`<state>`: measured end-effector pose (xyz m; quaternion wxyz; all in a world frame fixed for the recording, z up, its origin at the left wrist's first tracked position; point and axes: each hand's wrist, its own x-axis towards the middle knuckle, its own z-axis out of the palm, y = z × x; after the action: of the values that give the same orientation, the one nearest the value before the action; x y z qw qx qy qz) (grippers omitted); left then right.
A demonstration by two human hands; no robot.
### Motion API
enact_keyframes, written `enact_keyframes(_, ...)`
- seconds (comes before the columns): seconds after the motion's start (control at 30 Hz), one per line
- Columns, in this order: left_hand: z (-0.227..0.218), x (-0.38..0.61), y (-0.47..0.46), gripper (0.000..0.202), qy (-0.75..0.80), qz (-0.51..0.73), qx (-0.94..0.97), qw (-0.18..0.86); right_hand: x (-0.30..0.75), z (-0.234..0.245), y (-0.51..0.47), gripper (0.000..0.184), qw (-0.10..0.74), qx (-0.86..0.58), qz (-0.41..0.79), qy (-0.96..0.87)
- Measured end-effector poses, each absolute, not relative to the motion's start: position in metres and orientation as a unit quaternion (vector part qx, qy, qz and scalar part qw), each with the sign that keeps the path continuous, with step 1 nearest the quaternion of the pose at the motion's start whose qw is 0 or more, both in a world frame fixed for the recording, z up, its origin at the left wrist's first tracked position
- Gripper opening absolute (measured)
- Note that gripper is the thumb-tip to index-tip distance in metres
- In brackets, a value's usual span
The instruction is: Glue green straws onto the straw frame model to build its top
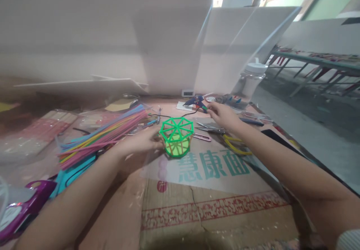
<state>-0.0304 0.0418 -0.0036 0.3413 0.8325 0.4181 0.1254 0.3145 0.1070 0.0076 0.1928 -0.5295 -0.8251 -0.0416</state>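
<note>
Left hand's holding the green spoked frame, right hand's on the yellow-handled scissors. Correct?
One miss: the right hand is on the handle of the blue glue gun, not the yellow-handled scissors; the head view shows it. The left hand is indeed holding the green spoked frame.

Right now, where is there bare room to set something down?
The near cardboard, bordered by the translucent sheet and both forearms; also the tabletop between the left forearm and cardboard. Crowded: left of the green frame, with colorful strips; right of and beyond it, with scissors and glue gun.
</note>
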Motion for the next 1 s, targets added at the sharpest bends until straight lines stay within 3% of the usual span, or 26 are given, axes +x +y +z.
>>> enact_keyframes(0.33, 0.029, -0.076, 0.045, 0.034, 0.574, 0.111, 0.797, 0.151, 0.274, 0.014, 0.127, 0.027, 0.222, -0.485, 0.077, -0.842)
enact_keyframes(0.5, 0.015, -0.059, 0.043, 0.024, 0.576, 0.09, 0.806, 0.104, 0.262, 0.033, 0.122, 0.031, 0.287, -0.48, 0.1, -0.823)
enact_keyframes(0.73, 0.0, -0.027, 0.022, 0.021, 0.562, 0.134, 0.811, 0.088, 0.285, 0.046, 0.054, 0.023, 0.368, -0.459, 0.075, -0.805)
enact_keyframes(0.93, 0.024, -0.036, 0.03, 0.028, 0.612, 0.192, 0.767, 0.031, 0.297, 0.049, 0.023, 0.018, 0.368, -0.413, 0.074, -0.83)
enact_keyframes(1.0, 0.033, -0.039, 0.031, 0.029, 0.632, 0.233, 0.737, 0.061, 0.298, 0.05, 0.019, 0.018, 0.366, -0.394, 0.077, -0.84)
